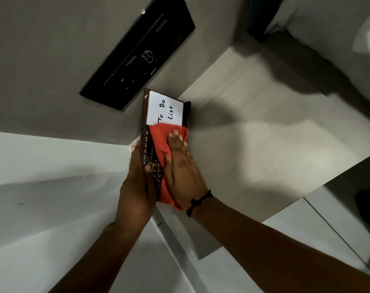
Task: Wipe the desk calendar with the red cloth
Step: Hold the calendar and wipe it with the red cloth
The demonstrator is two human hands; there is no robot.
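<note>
- The pale desk [253, 115] fills the right of the view, and a black flat device [137, 51] lies on the grey surface beyond; whether the calendar touches the desk or is lifted above it, I cannot tell.
- The desk calendar [150, 136], a dark brown board, sits mid-frame between the two hands, with a white "To Do List" pad [166, 108] at its far end and a strip of month names down its left side.
- The left hand [137, 187] is clamped on the calendar's near left edge, thumb over the printed face, bracing it.
- The right hand [179, 166] lies flat, fingers spread, pressing the red cloth [160, 140] onto the calendar's face; a black band [198, 201] circles that wrist.
- The cloth covers the middle and right of the board from just under the pad to the near end, where a fold hangs out below the palm.
- Judgement: the wipe is under way across the dark face, and the month strip and date grid by the left thumb look uncovered.
- To do it well, keep the palm flat and the pressure even, run long strokes along the board, then shift the left grip so the patch under the thumb gets wiped.
- Go lightly over the pad, since firm rubbing could smear the handwriting or buckle the top sheet.
</note>
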